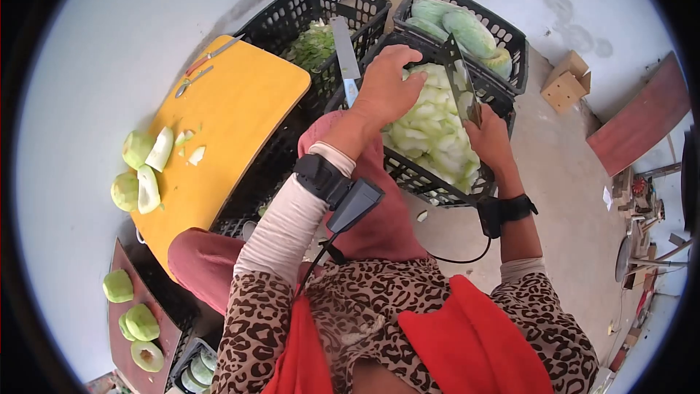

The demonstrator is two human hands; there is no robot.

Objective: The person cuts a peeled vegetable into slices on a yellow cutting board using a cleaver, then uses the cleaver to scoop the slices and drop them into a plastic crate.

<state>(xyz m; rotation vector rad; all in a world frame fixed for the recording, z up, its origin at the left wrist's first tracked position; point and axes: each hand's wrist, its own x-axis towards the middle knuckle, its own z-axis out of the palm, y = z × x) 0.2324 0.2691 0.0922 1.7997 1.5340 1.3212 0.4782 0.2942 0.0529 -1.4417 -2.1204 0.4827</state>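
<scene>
My right hand (490,138) grips a knife with a long dark blade (459,80) that points away from me. The blade stands over a black crate heaped with pale green cut melon pieces (430,128). At the left side of this heap my left hand (390,87) hovers, its fingers curved and apart, with nothing between them. Just left of that hand is a second knife (345,51), broad-bladed with a light blue handle, whose lower end is partly hidden by the hand.
On the yellow table (240,102) lie peeled melons (137,149), melon slices, a peeler (193,82) and an orange-handled knife (211,56). Black crates hold green peelings (310,47) and whole melons (467,33). A cardboard box (566,82) stands right; more melons (142,322) rest on a reddish-brown board.
</scene>
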